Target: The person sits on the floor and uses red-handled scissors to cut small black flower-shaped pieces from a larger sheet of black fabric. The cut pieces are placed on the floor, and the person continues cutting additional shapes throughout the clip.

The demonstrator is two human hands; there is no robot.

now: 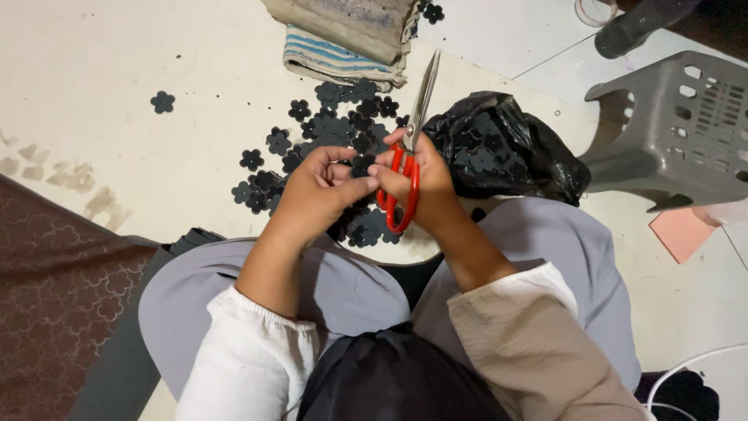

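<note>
My right hand is clenched through the red handles of the scissors, blades pointing away from me, while my left hand pinches a small black flower cutout right against them. Both hover over the pile of black flower cutouts on the floor, with a black plastic bag just beside my right hand.

- From my feed the light is soft and even, coming from overhead, and the pale floor reads bright without blowing out.
- Shadows are faint: only a weak dark patch under the black plastic bag.
- The bag shows small glossy highlights on its creases.
- The scissors blade beside the bag catches a dull sheen.
- Focus holds well around the bag; the corners farthest from it look darker and slightly stretched.
</note>
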